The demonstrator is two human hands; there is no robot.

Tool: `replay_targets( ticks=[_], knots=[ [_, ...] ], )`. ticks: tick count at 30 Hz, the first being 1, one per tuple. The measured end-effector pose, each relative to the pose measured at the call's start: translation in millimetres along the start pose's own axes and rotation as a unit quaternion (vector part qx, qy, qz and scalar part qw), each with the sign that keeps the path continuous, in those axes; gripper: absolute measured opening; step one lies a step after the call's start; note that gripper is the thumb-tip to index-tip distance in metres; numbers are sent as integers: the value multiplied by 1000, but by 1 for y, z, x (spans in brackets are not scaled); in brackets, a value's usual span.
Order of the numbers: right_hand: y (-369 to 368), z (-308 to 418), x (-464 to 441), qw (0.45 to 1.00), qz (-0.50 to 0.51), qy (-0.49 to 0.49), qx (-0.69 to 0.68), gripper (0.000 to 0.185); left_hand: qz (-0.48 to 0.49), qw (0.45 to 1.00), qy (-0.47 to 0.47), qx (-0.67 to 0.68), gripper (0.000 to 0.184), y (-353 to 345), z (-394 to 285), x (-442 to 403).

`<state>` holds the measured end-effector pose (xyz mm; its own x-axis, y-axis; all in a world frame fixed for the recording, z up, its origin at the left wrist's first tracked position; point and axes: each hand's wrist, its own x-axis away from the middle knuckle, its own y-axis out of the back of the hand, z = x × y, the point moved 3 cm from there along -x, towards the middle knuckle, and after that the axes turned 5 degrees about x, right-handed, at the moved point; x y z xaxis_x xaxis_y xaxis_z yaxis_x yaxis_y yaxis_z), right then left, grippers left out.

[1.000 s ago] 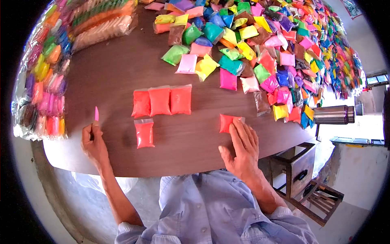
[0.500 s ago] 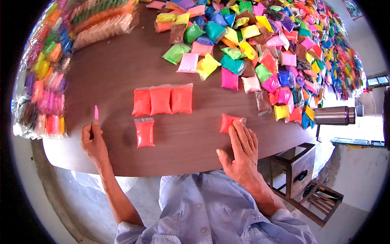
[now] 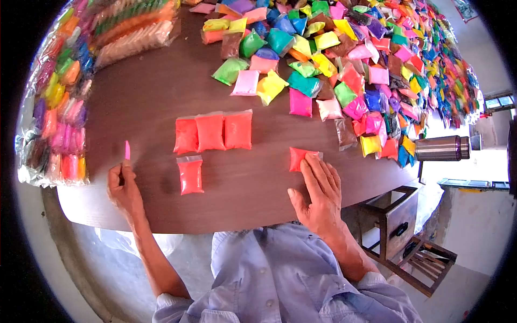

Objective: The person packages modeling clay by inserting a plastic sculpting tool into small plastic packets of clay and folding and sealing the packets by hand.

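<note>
Between the thumb and fingers of my left hand (image 3: 123, 185) is a small pointed pink piece (image 3: 127, 150), held upright over the table's left part. My right hand (image 3: 321, 194) rests its fingertips on a red packet (image 3: 298, 159), with the thumb spread away to the left. Three red packets (image 3: 210, 132) lie side by side in a row, their edges touching or overlapping. Below the left end of that row lies another red packet (image 3: 190, 175), with its clear top edge toward the row.
A large heap of coloured packets (image 3: 325, 64) covers the table's back and right. Bagged packets (image 3: 67, 129) line the left edge, and more (image 3: 134, 35) lie at the back left. A metal flask (image 3: 442, 148) and a wooden stool (image 3: 398, 226) are at the right.
The view has shifted slightly. My right hand stays on the red packet, its thumb moving a little, and my left hand keeps hold of the pink piece.
</note>
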<state>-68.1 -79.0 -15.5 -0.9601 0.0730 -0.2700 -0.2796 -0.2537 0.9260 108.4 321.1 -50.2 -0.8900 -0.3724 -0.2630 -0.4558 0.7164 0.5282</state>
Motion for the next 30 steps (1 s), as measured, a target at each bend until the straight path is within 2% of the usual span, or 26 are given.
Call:
replay_targets(
  ticks=[14,22,30],
  knots=[
    [-1,-2,-8,1000,9,6,3,67,0,1000,-19,-11,25,1,2,-3],
    [-1,0,-1,1000,2,6,12,58,2,999,-27,18,24,-1,4,-3],
    [-2,-1,0,1000,-2,11,8,60,16,1000,8,-5,25,1,8,-3]
  ],
)
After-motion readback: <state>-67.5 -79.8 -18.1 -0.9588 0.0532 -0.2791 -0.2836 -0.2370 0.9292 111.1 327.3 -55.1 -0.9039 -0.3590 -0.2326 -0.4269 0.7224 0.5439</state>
